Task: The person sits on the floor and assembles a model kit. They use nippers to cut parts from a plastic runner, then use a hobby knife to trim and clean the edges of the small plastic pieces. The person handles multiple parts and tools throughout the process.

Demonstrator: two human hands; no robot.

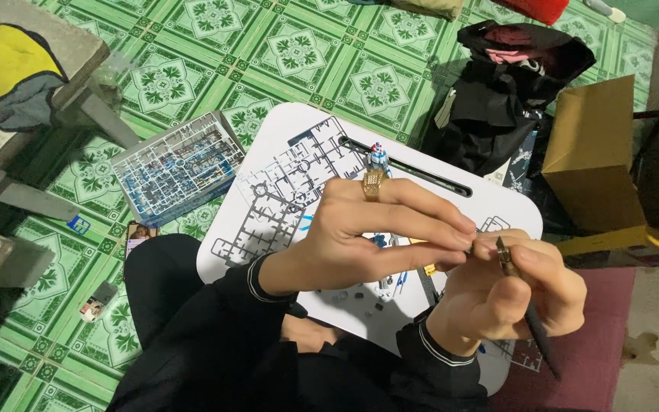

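Note:
My left hand (368,236), with a gold ring on one finger, reaches across a white lap table (299,130) and pinches a tiny part at its fingertips; the part is too small to make out. My right hand (509,294) meets it and grips a dark hobby knife (524,305), the blade tip at the left fingertips. Plastic model-kit frames (284,194) lie flat on the table. A small blue and white figure (377,156) stands upright near the table's far edge. Small loose pieces lie under my hands.
A stack of kit frames (177,164) lies on the green patterned floor at the left. A black bag (505,91) and a brown cardboard box (593,156) sit at the right. Grey concrete steps (9,122) with a yellow cloth are at far left.

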